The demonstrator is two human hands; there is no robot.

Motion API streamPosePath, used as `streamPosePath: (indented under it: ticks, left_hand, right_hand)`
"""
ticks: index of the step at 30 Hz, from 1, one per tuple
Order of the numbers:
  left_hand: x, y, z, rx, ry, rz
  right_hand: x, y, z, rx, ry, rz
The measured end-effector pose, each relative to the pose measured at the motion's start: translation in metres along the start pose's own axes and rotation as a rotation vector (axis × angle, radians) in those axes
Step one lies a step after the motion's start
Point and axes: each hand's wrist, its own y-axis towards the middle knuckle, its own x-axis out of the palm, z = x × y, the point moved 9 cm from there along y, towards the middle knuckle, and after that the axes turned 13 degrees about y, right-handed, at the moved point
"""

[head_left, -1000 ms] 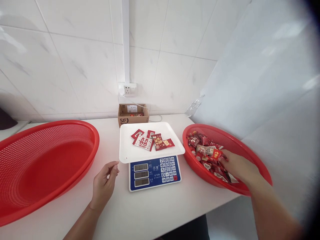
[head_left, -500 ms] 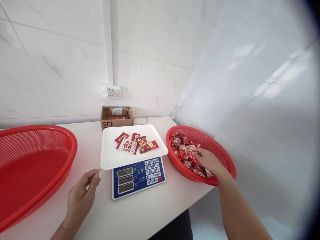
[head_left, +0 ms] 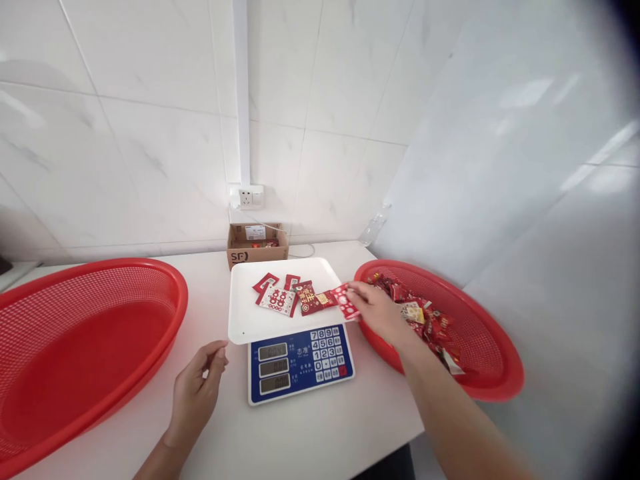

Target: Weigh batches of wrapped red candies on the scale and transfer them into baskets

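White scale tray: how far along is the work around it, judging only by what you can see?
Done, it seems: several red and white printed packets lie on the white scale tray. In hand: the right hand pinches a red packet with white dots at the tray's right edge. Left over: mostly red wrapped packets lie in the red mesh basket on the right. The total wanted cannot be told.

"sf" on cardboard box (head_left: 257,255)

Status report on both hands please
Right hand: pinching red dotted packet at the scale tray's right edge. Left hand: beside scale, apparently holding nothing. Nothing blocking the tray.
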Motion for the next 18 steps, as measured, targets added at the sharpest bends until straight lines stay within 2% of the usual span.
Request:
streamPosePath:
  ticks: [2,4,8,10,13,18]
  left_hand:
    - [0.0,0.001,-0.002,-0.015,0.001,0.002]
    - [0.0,0.002,-0.003,-0.02,-0.006,0.0]
    - [0.0,0.003,-0.006,-0.021,-0.036,0.008]
    - [-0.001,0.002,-0.007,-0.033,-0.044,0.012]
    - [0.0,0.001,-0.006,-0.043,-0.057,0.007]
    - [0.0,-0.001,-0.002,-0.042,-0.06,0.004]
  right_hand:
    - [0.032,0.008,-0.008,-0.005,0.085,-0.079]
    - [0.051,0.014,-0.017,-0.035,0.116,-0.092]
    - [0.047,0.008,-0.042,-0.266,-0.028,0.045]
    - [0.04,-0.006,-0.043,-0.317,-0.041,0.078]
    - [0.029,-0.033,-0.024,-0.307,-0.017,0.091]
    - [0.02,-0.085,0.032,-0.268,-0.054,0.156]
